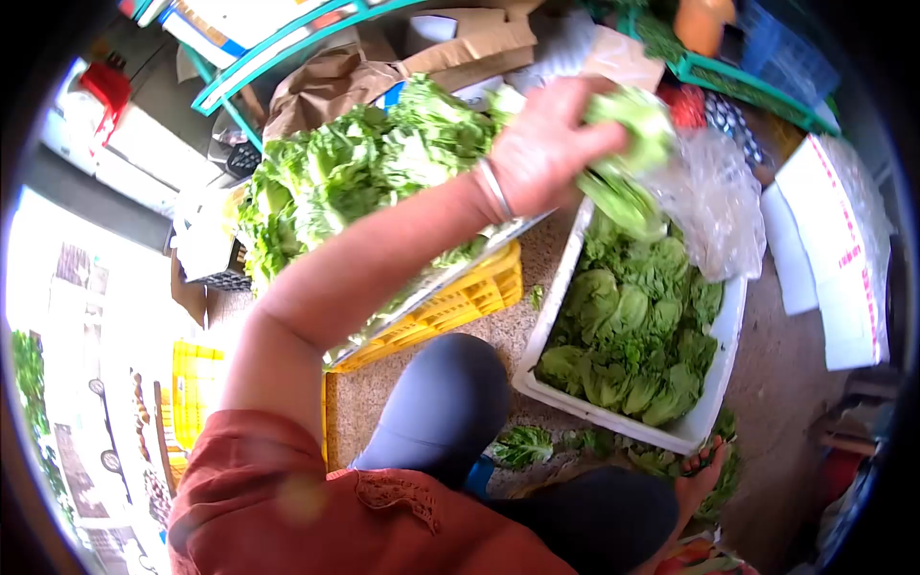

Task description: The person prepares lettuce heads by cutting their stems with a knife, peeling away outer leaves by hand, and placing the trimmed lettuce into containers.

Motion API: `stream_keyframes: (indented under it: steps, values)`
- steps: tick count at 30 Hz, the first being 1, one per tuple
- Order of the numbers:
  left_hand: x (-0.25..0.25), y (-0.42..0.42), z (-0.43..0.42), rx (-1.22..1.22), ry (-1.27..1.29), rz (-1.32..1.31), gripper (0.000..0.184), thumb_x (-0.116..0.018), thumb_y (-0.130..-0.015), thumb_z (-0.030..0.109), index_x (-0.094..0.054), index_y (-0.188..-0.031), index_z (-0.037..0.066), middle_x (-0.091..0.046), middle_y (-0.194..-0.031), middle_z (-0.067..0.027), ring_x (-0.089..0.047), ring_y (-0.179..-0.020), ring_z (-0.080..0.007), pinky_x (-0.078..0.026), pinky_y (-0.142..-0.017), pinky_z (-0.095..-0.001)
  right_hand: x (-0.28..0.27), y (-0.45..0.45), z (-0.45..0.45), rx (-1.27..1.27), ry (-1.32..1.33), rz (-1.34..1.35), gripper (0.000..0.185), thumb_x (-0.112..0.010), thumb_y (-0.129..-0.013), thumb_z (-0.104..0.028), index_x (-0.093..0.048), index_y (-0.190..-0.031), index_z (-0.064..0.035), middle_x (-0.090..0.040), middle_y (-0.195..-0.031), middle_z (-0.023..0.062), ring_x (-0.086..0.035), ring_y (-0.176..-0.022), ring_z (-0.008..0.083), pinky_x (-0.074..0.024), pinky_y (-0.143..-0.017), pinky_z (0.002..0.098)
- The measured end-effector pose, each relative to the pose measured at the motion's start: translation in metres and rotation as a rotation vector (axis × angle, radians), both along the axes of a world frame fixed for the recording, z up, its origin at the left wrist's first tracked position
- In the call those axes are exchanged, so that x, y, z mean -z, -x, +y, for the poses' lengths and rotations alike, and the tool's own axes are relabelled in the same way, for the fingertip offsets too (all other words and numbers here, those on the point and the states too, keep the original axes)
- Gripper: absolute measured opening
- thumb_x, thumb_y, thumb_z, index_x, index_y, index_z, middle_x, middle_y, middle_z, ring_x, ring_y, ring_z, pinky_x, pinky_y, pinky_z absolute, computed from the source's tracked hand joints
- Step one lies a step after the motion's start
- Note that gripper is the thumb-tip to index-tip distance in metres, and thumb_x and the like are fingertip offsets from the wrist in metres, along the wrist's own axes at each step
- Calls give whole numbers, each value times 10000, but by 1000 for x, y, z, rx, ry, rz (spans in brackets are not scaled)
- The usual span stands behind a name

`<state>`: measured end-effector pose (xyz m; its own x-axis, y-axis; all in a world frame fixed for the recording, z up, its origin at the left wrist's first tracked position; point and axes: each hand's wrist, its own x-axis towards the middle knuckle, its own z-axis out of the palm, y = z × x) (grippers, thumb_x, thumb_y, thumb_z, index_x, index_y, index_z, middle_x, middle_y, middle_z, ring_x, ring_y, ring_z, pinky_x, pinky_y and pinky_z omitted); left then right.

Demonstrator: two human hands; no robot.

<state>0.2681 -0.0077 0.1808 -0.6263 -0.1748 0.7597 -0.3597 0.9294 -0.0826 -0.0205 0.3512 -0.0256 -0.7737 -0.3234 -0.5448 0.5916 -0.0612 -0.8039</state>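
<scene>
My left hand [551,144], with a bracelet at the wrist, is closed around a head of lettuce [628,196], pale green and blurred in part. It is above the far end of a white foam box [628,428], which holds several lettuce heads [628,326]. Low on the right, my right hand [704,465] is beside the box's near corner, with its fingers curled and dark green bits among them; what it grips is unclear. Under my left forearm, a large pile of loose leafy lettuce [374,158] rests above a yellow crate [470,297].
A clear plastic bag [714,206] drapes over the box's far right corner. White foam panels [839,249] stand at right. Loose leaves [522,446] lie on the floor near my knees. Brown paper [331,91] and a green rack [278,43] are behind; another yellow crate [196,383] is at left.
</scene>
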Motion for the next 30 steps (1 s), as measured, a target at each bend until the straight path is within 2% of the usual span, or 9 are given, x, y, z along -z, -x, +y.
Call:
stream_keyframes:
  steps: [3, 7, 14, 18, 21, 23, 26, 27, 30]
  values:
    - [-22, -81, -34, -289, 39, 84, 311, -638, -624, 8, -548, -871, 173, -430, -1147, -190, -457, -1012, -354, -428, -856, -398, -41, -18, -24, -79, -10, 77, 336, -443, -908, -356, -486, -1131, -109, -382, -617, -44, -310, -486, 56, -261, -428, 227]
    - [-30, -173, -88, -694, 193, -187, 441, -698, -580, 81, -510, -967, 179, -399, -1175, -147, -414, -1086, -342, -397, -900, -414, -72, -13, -39, -127, -52, 180, 398, -479, -885, -347, -490, -1191, -91, -375, -622, -46, -299, -474, 52, -255, -401, 215]
    - [24, -251, -143, -802, 120, -409, 340, -583, -673, 84, -498, -982, 198, -395, -1216, -86, -345, -1188, -264, -195, -1038, -426, -141, -24, -62, -133, -190, 481, 405, -488, -876, -331, -494, -1204, -92, -372, -602, -51, -310, -456, 39, -255, -392, 212]
    - [40, -250, -163, -978, -366, -813, 511, -564, -710, -9, -549, -1096, 325, -73, -1458, 47, -11, -1348, -217, -7, -1010, -617, -146, -22, -82, -149, -282, 567, 361, -485, -884, -286, -508, -1184, -86, -360, -590, -60, -301, -453, 32, -231, -392, 204]
    - [51, -248, -175, -1027, -598, -816, 512, -564, -718, 2, -568, -1102, 341, -50, -1460, 47, 3, -1347, -238, -30, -993, -644, -134, -17, -85, -306, -415, 733, 333, -485, -887, -264, -522, -1164, -84, -360, -588, -63, -298, -451, 23, -217, -387, 194]
    - [73, -260, -202, -992, -632, -796, 474, -571, -709, 17, -593, -1071, 322, -120, -1452, 24, -49, -1339, -286, -110, -1031, -580, -129, -11, -81, -343, -435, 707, 329, -486, -887, -259, -525, -1161, -82, -366, -586, -61, -298, -446, 19, -216, -384, 189]
    - [91, -266, -227, -846, -645, -681, 456, -584, -675, 52, -605, -1050, 311, -282, -1398, -20, -198, -1298, -330, -287, -1030, -344, -118, -5, -80, -328, -389, 622, 328, -484, -888, -252, -523, -1162, -74, -376, -582, -58, -302, -435, 15, -219, -376, 181]
    - [92, -267, -228, -845, -639, -689, 456, -584, -675, 52, -605, -1050, 311, -282, -1398, -20, -198, -1298, -330, -287, -1030, -344, -114, -3, -78, -290, -338, 567, 331, -483, -890, -249, -519, -1165, -70, -380, -580, -57, -306, -430, 15, -224, -372, 179]
    - [97, -285, -229, -703, -815, -213, 382, -589, -654, 17, -657, -973, 217, -439, -1286, -112, -463, -1141, -300, -398, -936, -318, -113, -1, -79, -300, -312, 475, 338, -480, -893, -250, -512, -1171, -60, -387, -574, -54, -318, -426, 23, -237, -365, 185]
